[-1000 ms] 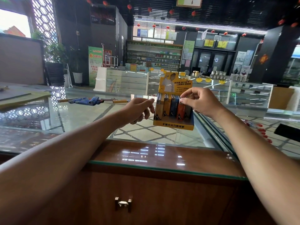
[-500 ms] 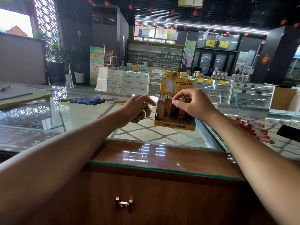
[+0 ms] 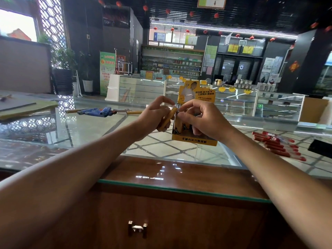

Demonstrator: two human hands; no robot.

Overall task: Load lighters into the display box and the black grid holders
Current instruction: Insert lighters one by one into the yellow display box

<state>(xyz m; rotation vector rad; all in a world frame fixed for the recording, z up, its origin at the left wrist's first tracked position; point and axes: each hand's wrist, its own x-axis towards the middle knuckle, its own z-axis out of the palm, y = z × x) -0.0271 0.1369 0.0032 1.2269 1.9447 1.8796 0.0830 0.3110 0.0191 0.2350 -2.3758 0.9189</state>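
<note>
The glass counter (image 3: 86, 133) is free for my left hand (image 3: 154, 119) near and left of the display box (image 3: 194, 139), with blue lighters (image 3: 97, 111) lying at the far left, while red lighters (image 3: 274, 143) and a black object (image 3: 320, 150) crowd the right side.

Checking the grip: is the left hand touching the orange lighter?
Touching. The head view shows the left hand with fingers curled round the orange lighter, just left of the display box.
</note>
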